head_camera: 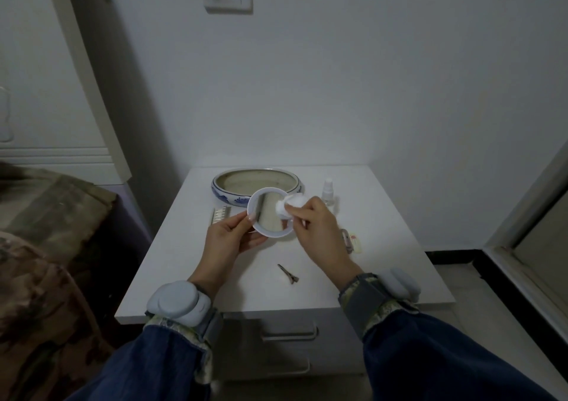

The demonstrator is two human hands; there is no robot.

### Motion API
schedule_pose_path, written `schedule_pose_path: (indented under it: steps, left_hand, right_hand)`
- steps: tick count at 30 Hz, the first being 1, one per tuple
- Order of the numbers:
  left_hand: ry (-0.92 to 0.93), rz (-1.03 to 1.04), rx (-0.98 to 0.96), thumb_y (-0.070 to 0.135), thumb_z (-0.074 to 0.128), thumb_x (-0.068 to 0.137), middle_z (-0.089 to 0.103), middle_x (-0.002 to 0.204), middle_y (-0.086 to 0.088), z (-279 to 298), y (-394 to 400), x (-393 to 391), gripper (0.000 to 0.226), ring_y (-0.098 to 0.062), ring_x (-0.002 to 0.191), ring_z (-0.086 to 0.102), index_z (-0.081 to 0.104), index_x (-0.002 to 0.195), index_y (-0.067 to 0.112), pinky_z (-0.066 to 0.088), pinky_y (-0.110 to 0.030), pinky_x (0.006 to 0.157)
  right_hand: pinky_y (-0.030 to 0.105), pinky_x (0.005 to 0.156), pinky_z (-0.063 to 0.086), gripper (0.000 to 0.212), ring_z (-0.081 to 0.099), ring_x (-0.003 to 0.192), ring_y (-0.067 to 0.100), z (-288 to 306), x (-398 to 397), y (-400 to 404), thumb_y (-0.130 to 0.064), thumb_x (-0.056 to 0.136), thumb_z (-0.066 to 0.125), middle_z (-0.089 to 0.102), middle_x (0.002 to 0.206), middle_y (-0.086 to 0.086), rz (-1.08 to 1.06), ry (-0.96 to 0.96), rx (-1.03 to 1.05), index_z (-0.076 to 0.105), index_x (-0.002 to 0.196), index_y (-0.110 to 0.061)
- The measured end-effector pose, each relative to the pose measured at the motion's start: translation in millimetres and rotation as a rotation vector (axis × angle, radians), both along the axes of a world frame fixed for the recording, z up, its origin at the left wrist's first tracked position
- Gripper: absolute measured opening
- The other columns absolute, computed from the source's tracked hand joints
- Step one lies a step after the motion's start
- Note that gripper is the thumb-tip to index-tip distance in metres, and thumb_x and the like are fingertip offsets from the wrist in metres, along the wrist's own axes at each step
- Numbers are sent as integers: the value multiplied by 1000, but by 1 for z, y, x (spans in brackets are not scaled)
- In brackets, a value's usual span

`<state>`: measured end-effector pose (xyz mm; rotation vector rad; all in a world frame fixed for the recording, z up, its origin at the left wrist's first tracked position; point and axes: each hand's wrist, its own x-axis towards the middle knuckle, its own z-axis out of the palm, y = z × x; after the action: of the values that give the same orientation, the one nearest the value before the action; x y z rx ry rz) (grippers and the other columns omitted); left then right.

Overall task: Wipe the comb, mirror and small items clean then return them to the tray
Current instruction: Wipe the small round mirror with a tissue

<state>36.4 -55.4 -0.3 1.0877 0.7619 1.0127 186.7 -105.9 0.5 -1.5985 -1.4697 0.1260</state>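
Observation:
My left hand (232, 234) holds a small round white-framed mirror (268, 216) by its left edge, tilted up above the table. My right hand (313, 223) pinches a white cotton pad (287, 206) against the mirror's upper right part. Behind the mirror stands the blue-and-white ceramic tray (221, 192), oval and shallow, with nothing seen inside. A metal comb (219, 214) lies on the table left of the mirror. A dark hair clip (289, 274) lies near the table's front. More small clips (352, 240) lie to the right, partly hidden by my right hand.
A small clear spray bottle (328, 192) stands right of the tray. All this rests on a white bedside cabinet (399, 262) with drawers, set against the wall. A bed with patterned bedding (46, 247) lies to the left. A door frame (528, 231) is on the right.

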Motion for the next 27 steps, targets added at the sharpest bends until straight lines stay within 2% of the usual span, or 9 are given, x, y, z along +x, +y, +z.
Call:
schedule_pose_path:
  steps: [4,6,9,12,14,18,22,24,27]
  left_hand:
    - [-8,-16,0,8,51,93,74,81,-7,0,-1,0,21,-19,74,71,62,111,7,58,-24,69]
    - [-19,19,3,8,52,93,74,81,-6,0,1,-2,19,-19,74,71,63,109,8,58,-23,68]
    - [-27,72,-1,8,52,93,74,78,-3,-1,3,-3,18,-17,72,71,64,106,8,58,-22,67]
    - [-19,107,7,9,51,93,74,76,-3,-2,4,-4,20,-15,69,70,62,110,4,58,-22,65]
    - [-26,105,7,10,51,93,74,79,-2,-2,5,-3,22,-17,72,71,61,113,6,58,-23,67]
    - [-14,48,14,8,51,93,74,81,-3,0,2,-2,21,-18,74,71,61,111,10,57,-22,66]
    - [71,-77,28,10,53,92,74,84,-10,1,-4,0,21,-21,77,72,64,111,8,58,-23,66]
    - [121,-138,41,11,53,92,74,89,-12,0,-6,0,22,-25,82,72,64,111,9,58,-26,68]
    - [156,-197,62,12,53,91,73,94,-13,-1,-7,0,21,-27,87,71,66,108,11,58,-28,71]
  right_hand:
    - [9,70,35,27,47,78,6,1,4,1,0,90,53,43,86,1,-55,24,2,64,114,-3]
    - [7,67,35,26,44,70,0,0,1,0,0,89,54,41,80,-3,28,11,3,66,112,-5]
    - [3,69,34,26,44,67,-1,-3,-8,-3,1,86,56,43,79,-2,217,-49,-16,68,108,-6]
    - [3,69,33,25,42,66,-3,-4,-13,-4,0,86,57,42,80,-5,300,-83,-38,69,107,-7]
    - [2,70,32,26,43,68,-6,-3,-13,-4,1,86,57,42,81,-4,268,-71,-46,69,108,-7]
    - [6,70,33,27,46,76,9,1,-4,-3,1,88,54,37,77,-12,32,6,-23,66,113,-4]
    - [16,76,38,29,56,87,22,4,5,0,-3,91,51,50,95,11,-103,9,-21,62,118,-3]
    - [14,77,38,29,55,88,16,5,4,0,-4,92,51,49,95,8,-67,5,-17,61,119,-4]
    - [6,70,36,29,48,76,-6,4,-1,-2,-1,91,52,41,82,-11,71,25,-5,63,117,-6]
